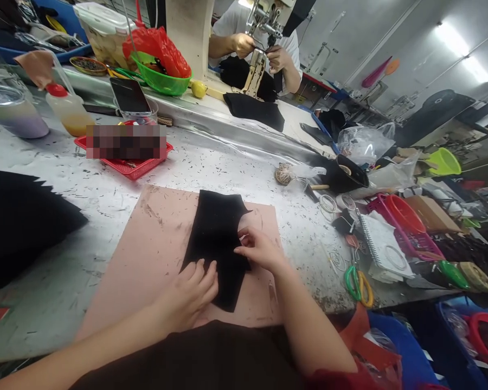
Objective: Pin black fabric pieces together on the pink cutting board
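A black cut fabric piece (217,233) lies flat on a pink work mat (154,244) on the white table. My left hand (191,292) rests on the piece's lower left edge, fingers pressing it down. My right hand (258,249) touches the piece's right edge, with its fingertips pinching at the fabric there. Neither hand lifts the piece off the mat.
A stack of black pieces (20,222) lies at the left. A red basket (126,157), glue bottle (67,111) and green bowl (162,78) stand behind. Green-yellow scissors (358,284), a notebook (382,244) and clutter fill the right. Another person (252,49) works at a sewing machine opposite.
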`<state>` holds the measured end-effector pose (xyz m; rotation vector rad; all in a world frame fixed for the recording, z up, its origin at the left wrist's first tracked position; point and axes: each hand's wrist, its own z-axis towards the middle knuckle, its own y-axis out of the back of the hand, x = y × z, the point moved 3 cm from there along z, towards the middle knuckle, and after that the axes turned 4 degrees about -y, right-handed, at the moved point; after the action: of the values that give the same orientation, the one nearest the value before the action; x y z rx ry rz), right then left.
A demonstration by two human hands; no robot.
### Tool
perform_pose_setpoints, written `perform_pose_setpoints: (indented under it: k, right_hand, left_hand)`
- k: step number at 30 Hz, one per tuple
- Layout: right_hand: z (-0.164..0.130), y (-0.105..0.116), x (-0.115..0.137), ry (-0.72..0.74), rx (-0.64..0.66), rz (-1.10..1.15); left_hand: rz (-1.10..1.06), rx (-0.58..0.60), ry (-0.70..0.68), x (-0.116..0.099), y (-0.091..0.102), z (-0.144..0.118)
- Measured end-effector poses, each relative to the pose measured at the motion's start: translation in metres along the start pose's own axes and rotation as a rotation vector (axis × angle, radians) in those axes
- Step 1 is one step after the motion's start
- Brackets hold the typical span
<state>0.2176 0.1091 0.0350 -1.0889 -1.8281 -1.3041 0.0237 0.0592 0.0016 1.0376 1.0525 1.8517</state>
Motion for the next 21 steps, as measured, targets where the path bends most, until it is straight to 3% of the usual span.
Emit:
perform_pose_setpoints:
  k: [13, 18, 21]
  right_hand:
    - [0.002, -0.001, -0.001, 0.035, -0.066, -0.157]
    - [0.002, -0.004, 0.000, 0.070, -0.107, -0.189]
    - [0.000, -0.004, 0.002, 0.083, -0.132, -0.253]
  left_hand:
    - [-0.038, 0.198, -0.073, -0.006, 0.009, 0.027]
    - [0.016, 0.108, -0.119, -0.015, 0.001, 0.034]
    - [-0.042, 0.160, -0.119, -0.019, -0.003, 0.040]
